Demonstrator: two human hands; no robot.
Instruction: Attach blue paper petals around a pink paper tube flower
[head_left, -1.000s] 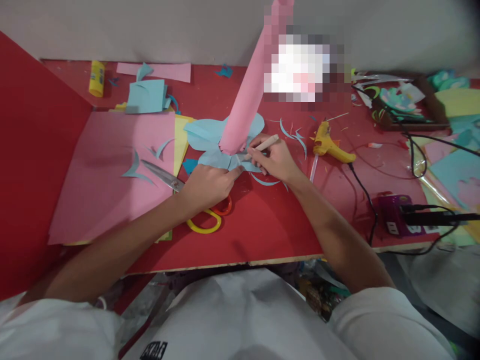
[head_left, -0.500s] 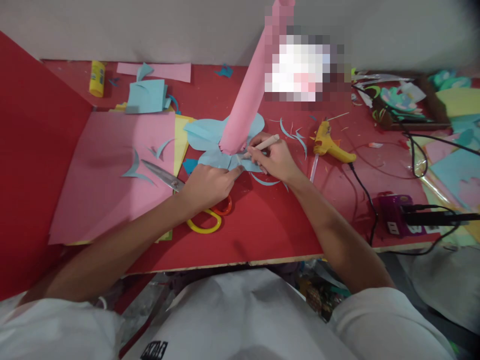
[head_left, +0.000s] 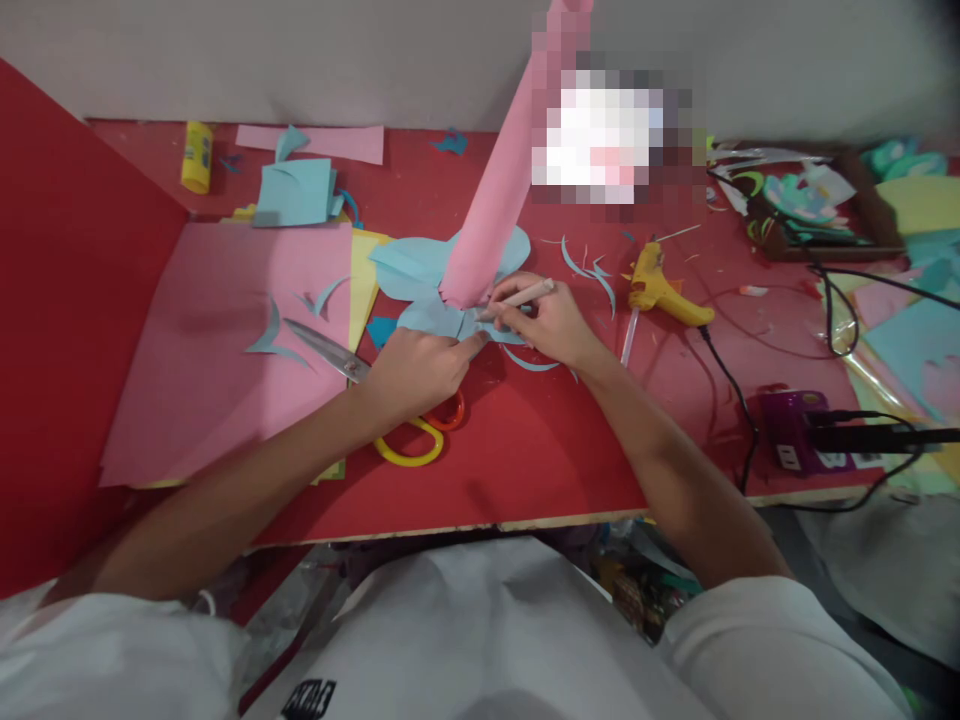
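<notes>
My right hand (head_left: 545, 325) grips a pale pencil (head_left: 517, 297) with its tip down on a light blue paper shape (head_left: 420, 272) on the red table (head_left: 525, 440). My left hand (head_left: 416, 372) presses its fingers flat on the near edge of that blue paper. A tall pink paper tube (head_left: 495, 190) stands tilted on the blue shape, just above both hands. Scissors with yellow and orange handles (head_left: 352, 385) lie partly under my left wrist.
A large pink sheet (head_left: 225, 350) covers the left side, with blue scraps on it. A yellow glue gun (head_left: 660, 290) and its black cord lie to the right, by a purple power strip (head_left: 795, 440). A yellow glue stick (head_left: 196, 155) rests far left. Coloured paper piles fill the right.
The pencil in my right hand has tilted lower and shifted slightly left on the blue paper. My left hand has stayed in place.
</notes>
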